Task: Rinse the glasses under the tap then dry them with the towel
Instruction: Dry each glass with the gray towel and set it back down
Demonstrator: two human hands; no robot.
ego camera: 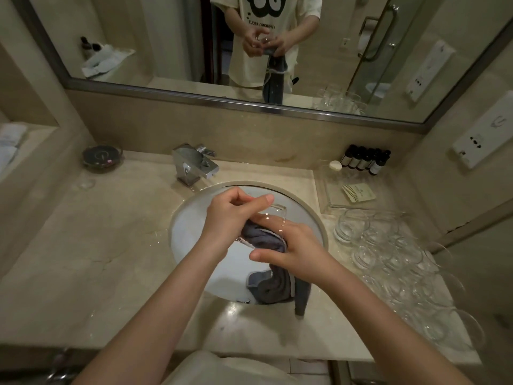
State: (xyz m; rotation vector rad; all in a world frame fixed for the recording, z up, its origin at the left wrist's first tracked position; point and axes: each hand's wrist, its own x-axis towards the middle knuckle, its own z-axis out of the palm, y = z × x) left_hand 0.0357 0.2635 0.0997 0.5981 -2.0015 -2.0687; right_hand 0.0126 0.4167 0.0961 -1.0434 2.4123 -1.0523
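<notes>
Over the white sink (194,234), my left hand (230,218) grips a clear glass (273,218) lying on its side. A grey towel (263,236) is stuffed into the glass, and my right hand (294,251) grips that towel just below the glass. The rest of the towel hangs down over the sink's front rim (277,287). The square chrome tap (194,165) stands behind the sink at the left; I see no water running from it.
Several clear glasses (394,259) crowd the counter to the right of the sink. Small dark bottles (363,161) and a paper packet (358,193) sit at the back right. A dark dish (102,158) is at the back left. A mirror spans the wall.
</notes>
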